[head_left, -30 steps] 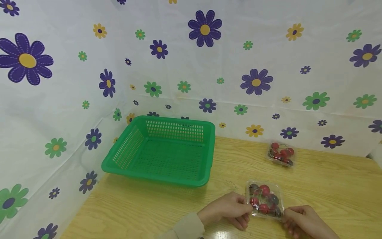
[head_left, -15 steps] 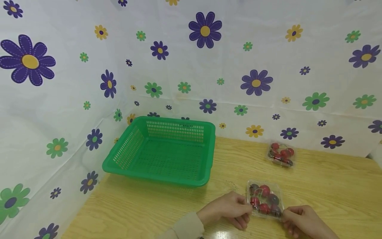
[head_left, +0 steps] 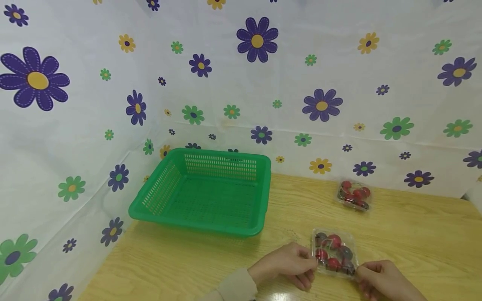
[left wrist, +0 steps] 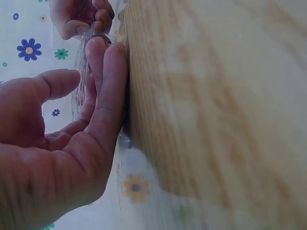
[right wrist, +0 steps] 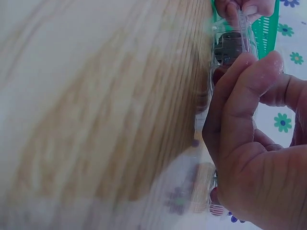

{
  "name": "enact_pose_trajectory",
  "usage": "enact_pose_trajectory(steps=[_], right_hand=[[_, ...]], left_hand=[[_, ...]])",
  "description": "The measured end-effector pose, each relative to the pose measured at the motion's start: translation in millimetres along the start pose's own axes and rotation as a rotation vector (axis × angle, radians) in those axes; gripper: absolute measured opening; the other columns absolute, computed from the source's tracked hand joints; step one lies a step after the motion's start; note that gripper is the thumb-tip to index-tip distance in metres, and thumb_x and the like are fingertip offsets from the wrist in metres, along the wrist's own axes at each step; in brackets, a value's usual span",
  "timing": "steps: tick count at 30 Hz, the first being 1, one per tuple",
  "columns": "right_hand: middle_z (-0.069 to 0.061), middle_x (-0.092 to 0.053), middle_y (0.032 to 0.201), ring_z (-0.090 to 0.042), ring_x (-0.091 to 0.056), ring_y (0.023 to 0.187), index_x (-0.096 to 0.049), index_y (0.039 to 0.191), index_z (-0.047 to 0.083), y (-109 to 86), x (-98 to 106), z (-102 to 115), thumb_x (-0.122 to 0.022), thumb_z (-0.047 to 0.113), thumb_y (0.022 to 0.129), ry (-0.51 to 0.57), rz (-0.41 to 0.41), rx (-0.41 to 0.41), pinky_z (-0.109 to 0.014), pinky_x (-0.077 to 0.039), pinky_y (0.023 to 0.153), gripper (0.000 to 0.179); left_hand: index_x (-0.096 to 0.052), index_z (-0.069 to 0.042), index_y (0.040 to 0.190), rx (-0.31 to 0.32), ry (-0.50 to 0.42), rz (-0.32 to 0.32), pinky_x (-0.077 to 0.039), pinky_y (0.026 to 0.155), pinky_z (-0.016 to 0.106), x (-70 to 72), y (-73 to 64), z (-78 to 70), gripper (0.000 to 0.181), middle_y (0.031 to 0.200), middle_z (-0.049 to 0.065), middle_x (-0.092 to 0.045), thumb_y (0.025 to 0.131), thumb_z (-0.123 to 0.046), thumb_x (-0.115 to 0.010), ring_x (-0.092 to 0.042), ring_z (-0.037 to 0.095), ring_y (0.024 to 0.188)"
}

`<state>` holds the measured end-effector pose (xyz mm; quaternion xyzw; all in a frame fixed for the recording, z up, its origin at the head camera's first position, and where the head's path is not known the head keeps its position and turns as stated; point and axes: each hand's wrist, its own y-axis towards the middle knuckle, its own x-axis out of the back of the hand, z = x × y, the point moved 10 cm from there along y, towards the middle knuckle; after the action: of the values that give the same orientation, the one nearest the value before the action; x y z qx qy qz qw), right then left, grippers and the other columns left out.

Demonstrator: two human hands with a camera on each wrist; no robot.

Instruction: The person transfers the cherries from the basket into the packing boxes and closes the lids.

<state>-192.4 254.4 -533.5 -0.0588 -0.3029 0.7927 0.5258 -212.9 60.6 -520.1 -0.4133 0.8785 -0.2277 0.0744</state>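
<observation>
A clear plastic clamshell box [head_left: 335, 253] of red and dark cherries lies flat on the wooden table in the head view. My left hand [head_left: 291, 264] pinches its near left corner between thumb and fingers. At the near right corner, my right hand [head_left: 385, 278] pinches the rim in the same way. The left wrist view catches the box's clear edge [left wrist: 78, 96] between thumb and fingertips, low over the wood. In the right wrist view, dark fruit [right wrist: 229, 45] shows through the box wall beyond the curled fingers [right wrist: 240, 100].
A green plastic basket [head_left: 199, 228] with slotted sides stands left of the hands. Another clear box of cherries [head_left: 355, 195] sits farther back on the wooden table [head_left: 425, 234]. A white flowered sheet [head_left: 226, 83] hangs behind and along the left side.
Both hands keep their places at the box's near corners. The head view has shifted very slightly; the box, the basket and the second box stay put.
</observation>
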Motion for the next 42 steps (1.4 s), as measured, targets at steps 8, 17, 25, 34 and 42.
enact_pose_trajectory(steps=[8,17,25,34,42], right_hand=[[0.003,-0.064,0.071,-0.011,-0.059,0.064,-0.071,0.096,-0.002,-0.3,1,-2,-0.05,0.016,0.097,-0.003,-0.027,-0.019,-0.022,-0.052,0.058,0.027],[0.002,-0.065,0.071,-0.012,-0.06,0.065,-0.071,0.092,0.001,-0.5,6,-6,-0.054,0.02,0.095,-0.047,-0.033,-0.019,-0.024,-0.052,0.057,0.026],[0.001,-0.067,0.082,-0.016,-0.058,0.077,-0.074,0.104,0.003,-4.6,23,-1,-0.059,0.026,0.098,-0.271,-0.177,-0.078,-0.029,-0.051,0.066,0.028],[-0.003,-0.074,0.113,-0.015,-0.07,0.096,-0.072,0.116,0.011,-22.7,33,50,-0.074,0.031,0.095,-0.488,-0.48,0.285,-0.031,-0.062,0.075,0.03],[0.0,-0.067,0.13,-0.017,-0.065,0.111,-0.072,0.124,0.023,-47.1,-14,99,-0.092,0.02,0.073,-0.842,-0.609,0.868,-0.029,-0.062,0.078,0.054]], left_hand=[[-0.068,-0.005,0.083,-0.01,0.023,-0.031,-0.062,0.055,0.03,0.8,-1.2,-1.0,0.016,0.071,0.005,-0.068,0.094,-0.012,-0.061,-0.065,0.012,0.055],[-0.068,-0.007,0.081,-0.079,0.178,-0.091,-0.06,0.056,0.027,6.9,-8.9,-11.8,0.015,0.068,0.004,-0.068,0.094,-0.014,-0.065,-0.065,0.014,0.057],[-0.072,-0.016,0.091,-0.191,0.45,-0.182,-0.05,0.062,0.018,21.7,-29.5,-29.9,0.006,0.078,-0.011,-0.065,0.091,-0.021,-0.069,-0.058,0.001,0.068],[-0.071,-0.012,0.097,-0.574,0.553,-0.213,-0.053,0.075,0.012,41.3,-95.9,-77.9,0.009,0.089,-0.008,-0.071,0.099,-0.011,-0.062,-0.06,-0.007,0.079],[-0.073,-0.011,0.1,-0.939,0.984,-0.571,-0.056,0.078,0.012,78.6,-155.6,-110.0,0.012,0.096,-0.003,-0.071,0.089,-0.009,-0.077,-0.068,0.008,0.087]])
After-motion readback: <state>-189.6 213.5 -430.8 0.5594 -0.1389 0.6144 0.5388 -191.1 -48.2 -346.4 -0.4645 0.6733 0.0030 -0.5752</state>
